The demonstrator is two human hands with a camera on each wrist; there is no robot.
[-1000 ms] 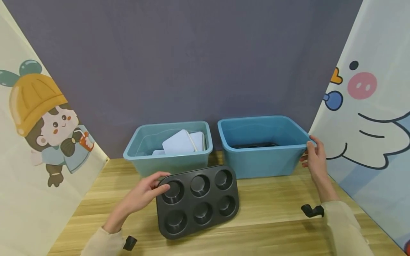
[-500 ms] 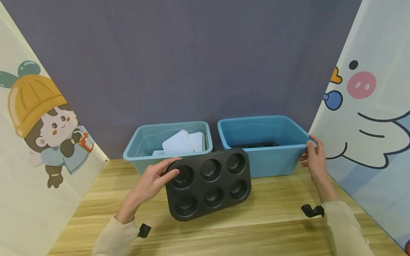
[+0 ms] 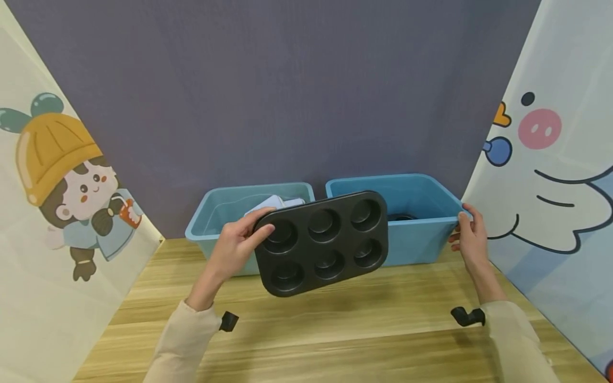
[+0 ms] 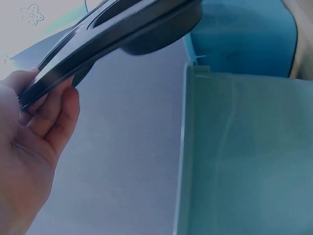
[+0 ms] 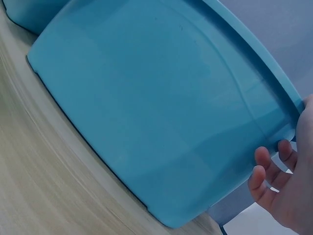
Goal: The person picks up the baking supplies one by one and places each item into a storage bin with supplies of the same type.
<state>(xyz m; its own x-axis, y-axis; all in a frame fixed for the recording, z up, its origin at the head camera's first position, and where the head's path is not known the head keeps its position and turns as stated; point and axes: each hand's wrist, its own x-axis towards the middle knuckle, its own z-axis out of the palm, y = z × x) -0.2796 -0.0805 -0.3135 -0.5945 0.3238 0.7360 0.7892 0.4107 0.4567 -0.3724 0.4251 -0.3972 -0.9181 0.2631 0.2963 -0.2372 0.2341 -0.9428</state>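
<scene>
A dark six-cup muffin pan (image 3: 323, 244) is up in the air, tilted, with its cups facing the head camera. My left hand (image 3: 231, 247) grips its left upper corner, thumb on the front and fingers behind, as the left wrist view also shows. Behind the pan stands a blue bin (image 3: 419, 242) with something dark inside, mostly hidden. On that bin's right front corner, my right hand (image 3: 473, 236) holds the rim; its lower fingers curl loosely beside the wall in the right wrist view.
Left of the blue bin stands a green-blue bin (image 3: 203, 230) holding pale blue flat-sided items (image 3: 272, 202), partly covered by the pan. Both bins sit on a wood-grain table (image 3: 335, 340) against a dark grey back wall (image 3: 287, 96). Printed side panels (image 3: 43, 298) flank the table.
My left hand has raised the muffin pan and moved it rightward, from low over the table to in front of both bins' rims. My right hand has stayed on the blue bin's corner.
</scene>
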